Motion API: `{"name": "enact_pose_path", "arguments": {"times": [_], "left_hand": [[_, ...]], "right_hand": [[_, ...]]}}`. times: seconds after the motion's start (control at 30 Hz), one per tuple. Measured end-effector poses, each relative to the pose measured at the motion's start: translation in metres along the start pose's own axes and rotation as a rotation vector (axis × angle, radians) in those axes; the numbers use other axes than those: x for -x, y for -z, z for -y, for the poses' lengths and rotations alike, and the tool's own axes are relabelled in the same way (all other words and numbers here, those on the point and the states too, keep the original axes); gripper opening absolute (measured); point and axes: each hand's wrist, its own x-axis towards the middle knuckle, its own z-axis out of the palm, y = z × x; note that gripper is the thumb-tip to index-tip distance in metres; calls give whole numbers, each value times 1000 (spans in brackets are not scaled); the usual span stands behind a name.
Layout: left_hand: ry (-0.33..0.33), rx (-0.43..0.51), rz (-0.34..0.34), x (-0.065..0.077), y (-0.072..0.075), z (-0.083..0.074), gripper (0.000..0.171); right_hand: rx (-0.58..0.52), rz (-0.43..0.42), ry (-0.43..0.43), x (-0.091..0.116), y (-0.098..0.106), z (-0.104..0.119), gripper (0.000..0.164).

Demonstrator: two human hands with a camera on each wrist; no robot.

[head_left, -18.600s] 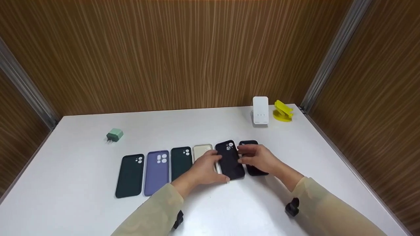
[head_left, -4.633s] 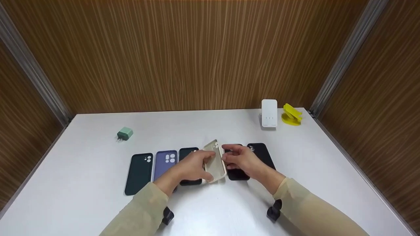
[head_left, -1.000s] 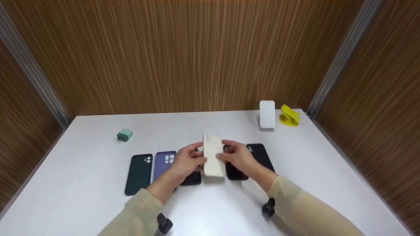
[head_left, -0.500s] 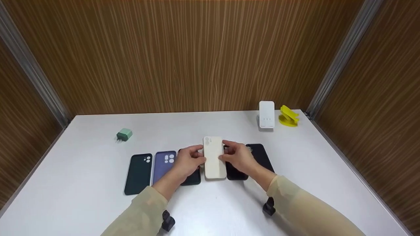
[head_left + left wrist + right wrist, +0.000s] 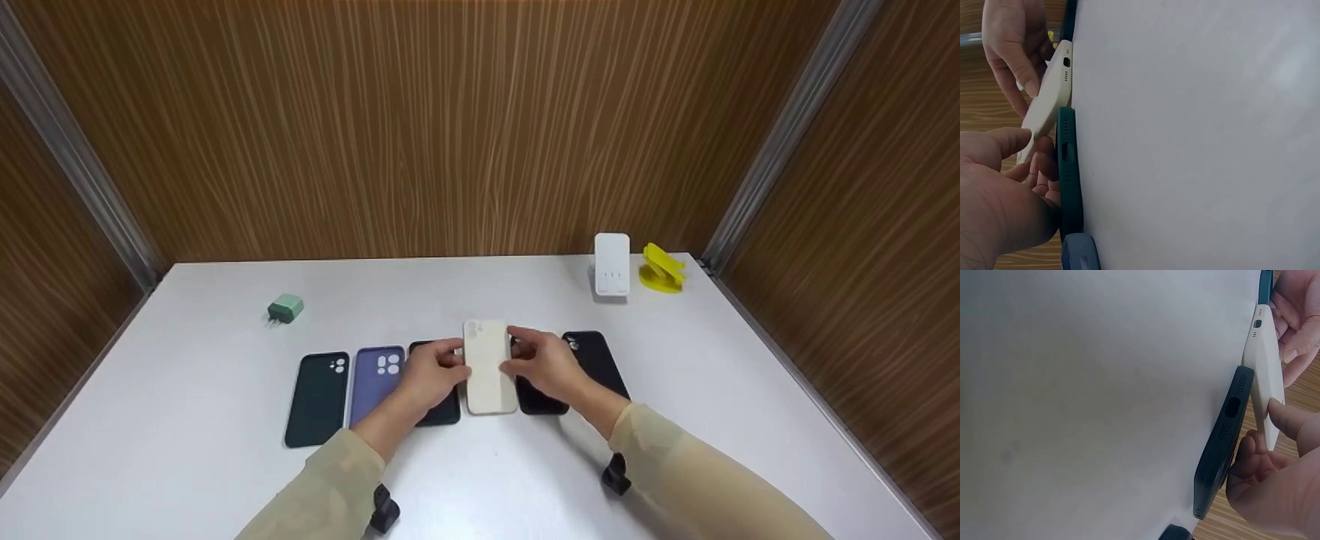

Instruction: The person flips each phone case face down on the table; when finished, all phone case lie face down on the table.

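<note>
A cream phone case point(image 5: 490, 367) stands in the middle of the row with its outer back facing up. Its near end, with the charging slot, is at or close to the table, while its far end tilts up. My left hand point(image 5: 429, 376) pinches the case's left edge between thumb and fingers. On the opposite edge my right hand point(image 5: 549, 367) pinches it likewise, the thumb on the back. A dark green phone case point(image 5: 441, 411) lies partly hidden under my left hand. Below my right hand lies a black phone case point(image 5: 541, 399), also partly covered.
Further left lie a purple phone case point(image 5: 375, 382) and another dark green phone case point(image 5: 316, 401). A second black phone case point(image 5: 598, 361) is at the row's right end. Behind stand a green charger plug point(image 5: 286, 307), a white stand-like device point(image 5: 612, 264) and a yellow phone stand point(image 5: 661, 268).
Earlier the cream case showed its hollow inside; now its outer back faces up. Over the last second both hands have lowered it slightly toward me.
</note>
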Motion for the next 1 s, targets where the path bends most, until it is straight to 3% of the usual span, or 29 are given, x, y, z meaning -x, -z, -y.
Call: {"name": "enact_pose_path", "arguments": {"times": [0.47,1.0], "left_hand": [[-48,-66,16,-1,-2,5,50],[-34,-114,61,1,-1,3,58]], "right_hand": [[50,5,21,-2,-2,-2,58],[122,23,31,-4,-2,-4,59]]}}
